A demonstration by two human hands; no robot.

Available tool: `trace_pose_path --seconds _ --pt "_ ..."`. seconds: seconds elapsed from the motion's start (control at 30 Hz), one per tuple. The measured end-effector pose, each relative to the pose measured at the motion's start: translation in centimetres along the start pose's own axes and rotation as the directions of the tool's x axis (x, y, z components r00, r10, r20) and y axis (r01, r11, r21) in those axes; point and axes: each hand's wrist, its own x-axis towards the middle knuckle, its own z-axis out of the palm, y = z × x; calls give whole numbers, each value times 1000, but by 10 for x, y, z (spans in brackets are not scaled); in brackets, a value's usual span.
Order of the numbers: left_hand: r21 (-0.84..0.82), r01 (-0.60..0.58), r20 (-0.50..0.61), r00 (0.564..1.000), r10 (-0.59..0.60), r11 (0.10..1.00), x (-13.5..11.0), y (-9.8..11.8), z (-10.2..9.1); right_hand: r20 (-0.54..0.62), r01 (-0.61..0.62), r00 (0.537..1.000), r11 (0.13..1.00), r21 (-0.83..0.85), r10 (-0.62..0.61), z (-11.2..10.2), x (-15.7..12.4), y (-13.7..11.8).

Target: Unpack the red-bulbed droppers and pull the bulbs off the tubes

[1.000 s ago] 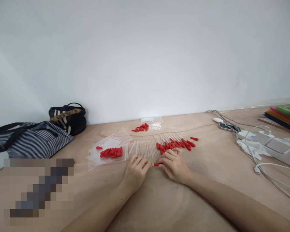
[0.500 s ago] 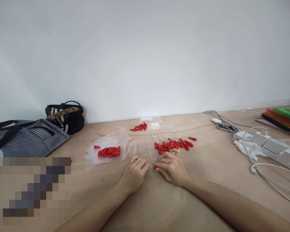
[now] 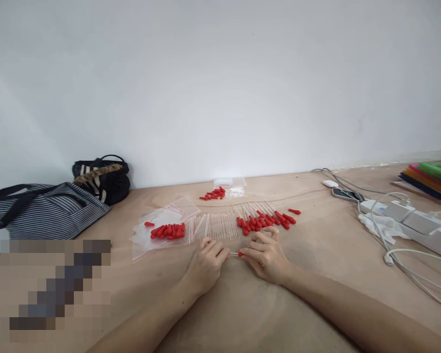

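My left hand (image 3: 207,262) pinches a thin clear tube (image 3: 233,254) low over the wooden table (image 3: 242,314). My right hand (image 3: 265,256) faces it, fingers closed on a small red cap (image 3: 240,254) at the tube's end. Just beyond my hands lies a row of several clear tubes (image 3: 220,226). Right of that row, several tubes with red caps (image 3: 266,219) lie fanned out. Loose red caps (image 3: 168,230) rest on clear zip bags (image 3: 161,229) to the left.
A second small heap of red caps (image 3: 213,194) and a bag lie near the wall. Two dark striped bags (image 3: 55,203) sit far left. At the right are a white power strip (image 3: 422,226) with cables, a phone (image 3: 347,194) and coloured folders (image 3: 431,177).
Less of the red cap shows between my fingertips than a second ago, and my two hands have closed together slightly. The view shifted a little.
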Motion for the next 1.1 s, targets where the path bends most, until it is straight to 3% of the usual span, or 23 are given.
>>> trace_pose_path --seconds 0.07,0.13,0.17,0.23,0.3,0.37,0.5,0.67,0.87,0.97,1.1 --pt "-5 42 -19 999 -42 999 -5 -4 -2 -4 -81 997 997 -18 81 -8 -1 11" --pt "-34 115 -49 992 -116 993 -7 -9 -6 -27 -252 968 967 -47 251 -17 -2 29" --pt "-66 160 -60 985 -163 985 -6 -12 -10 -66 -354 935 932 -72 350 -22 -2 40" --pt "-135 290 -37 954 -297 947 1 -18 -17 -151 -563 825 813 -147 544 -31 -1 63" --pt "-134 470 84 883 -462 873 15 -27 -24 -182 -703 711 677 -219 679 -38 -2 85" --pt "24 623 278 747 -604 782 32 -36 -26 -181 -773 625 569 -280 760 -41 -5 102" --pt "121 661 320 680 -660 740 57 -50 -12 -109 -810 525 457 -368 844 -41 -12 121" --pt "215 681 366 609 -704 700 68 -49 7 -27 -786 505 447 -427 863 -38 -17 127" --pt "281 683 405 553 -728 674 73 -47 8 -14 -767 501 436 -471 865 -39 -17 125" --pt "298 676 406 550 -730 674 70 -51 12 -32 -762 528 457 -459 849 -37 -15 122" --pt "308 672 390 556 -734 673 66 -56 16 16 -717 619 573 -398 786 -35 -10 115"
